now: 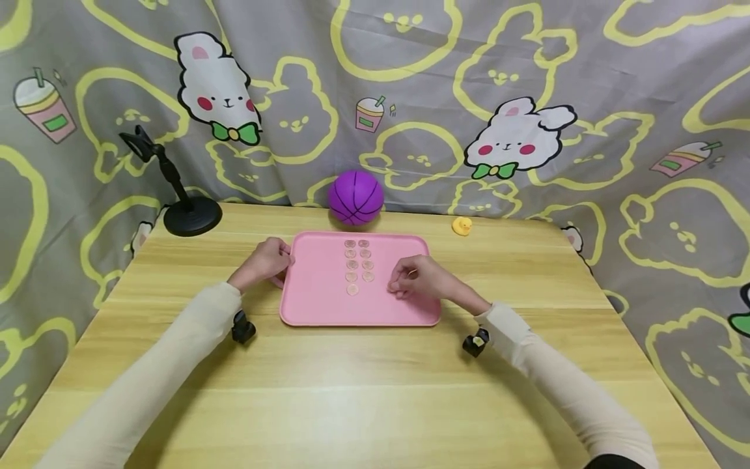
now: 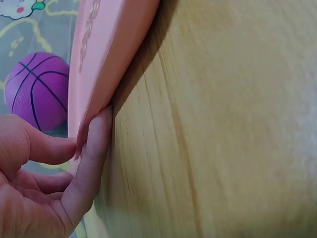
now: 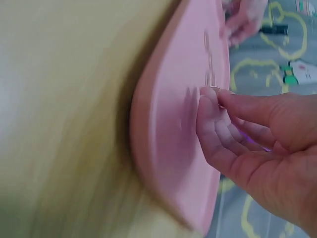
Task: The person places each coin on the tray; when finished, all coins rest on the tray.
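A pink tray (image 1: 316,280) lies on the wooden table with several small round coins (image 1: 352,265) on it, set in two columns; the left column reaches nearer to me. My left hand (image 1: 266,262) pinches the tray's left rim, thumb above and a finger beneath, as the left wrist view shows. Over the tray's right part, my right hand (image 1: 418,277) pinches a small coin (image 3: 214,88) between thumb and fingertips. Only the coin's edge shows in the right wrist view. The right hand's shadow falls on the tray below it.
Behind the tray stands a purple ball (image 1: 355,198) with black lines. A small yellow duck (image 1: 461,226) sits at the back right, and a black stand (image 1: 190,216) at the back left. A patterned grey curtain (image 1: 410,98) hangs along the table's far edge.
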{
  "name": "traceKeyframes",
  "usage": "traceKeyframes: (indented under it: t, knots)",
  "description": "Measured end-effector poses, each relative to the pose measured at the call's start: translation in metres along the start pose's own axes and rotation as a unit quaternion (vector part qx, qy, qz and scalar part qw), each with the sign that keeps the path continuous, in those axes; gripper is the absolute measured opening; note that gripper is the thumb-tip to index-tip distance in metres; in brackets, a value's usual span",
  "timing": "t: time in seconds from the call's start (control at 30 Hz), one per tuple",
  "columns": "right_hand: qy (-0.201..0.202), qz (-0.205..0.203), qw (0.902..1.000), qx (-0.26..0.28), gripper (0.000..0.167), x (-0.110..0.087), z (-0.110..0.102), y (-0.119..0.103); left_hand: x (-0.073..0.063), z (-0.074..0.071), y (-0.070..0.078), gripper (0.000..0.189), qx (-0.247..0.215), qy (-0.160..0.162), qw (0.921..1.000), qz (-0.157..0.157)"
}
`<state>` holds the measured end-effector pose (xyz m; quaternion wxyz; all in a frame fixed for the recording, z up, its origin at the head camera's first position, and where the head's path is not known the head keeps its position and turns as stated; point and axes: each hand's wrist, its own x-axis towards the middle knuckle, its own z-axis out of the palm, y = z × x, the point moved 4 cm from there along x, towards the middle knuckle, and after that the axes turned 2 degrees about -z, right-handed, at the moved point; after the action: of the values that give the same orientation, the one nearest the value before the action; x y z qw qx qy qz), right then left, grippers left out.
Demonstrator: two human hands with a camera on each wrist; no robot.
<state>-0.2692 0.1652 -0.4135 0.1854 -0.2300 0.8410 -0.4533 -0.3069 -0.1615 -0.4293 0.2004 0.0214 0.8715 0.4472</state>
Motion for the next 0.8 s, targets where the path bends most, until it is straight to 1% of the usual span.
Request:
traceKeyframes:
  t: [0.13,0.23,0.3,0.43,0.57,0.67,0.8]
  knots:
    - [0.000,0.023,0.9993,0.030,0.010,0.008,0.017,-0.005,0.001,0.002,0.000,0.027,0.002,-0.002,1.0000,0.000]
    - [0.003,0.049,0.9980,0.040,0.014,0.014,0.026,-0.006,0.001,0.001,0.000,0.026,0.002,-0.001,1.0000,0.001]
    - [0.006,0.070,0.9969,0.035,0.013,0.018,0.030,-0.005,0.001,0.001,0.000,0.025,0.001,-0.001,1.0000,0.003]
    - [0.009,0.105,0.9944,0.009,0.012,0.023,0.033,-0.004,0.000,0.001,0.001,0.025,-0.002,-0.002,1.0000,0.003]
    - [0.005,0.127,0.9917,-0.018,0.018,0.025,0.032,-0.008,-0.001,0.001,0.002,0.022,-0.001,-0.001,1.0000,-0.001]
    - [0.003,0.139,0.9893,-0.043,0.024,0.026,0.032,-0.010,-0.001,0.001,0.002,0.020,-0.001,-0.003,1.0000,-0.003]
    - [0.006,0.142,0.9874,-0.070,0.031,0.028,0.032,-0.008,0.000,0.001,0.002,0.020,-0.002,0.002,1.0000,-0.002]
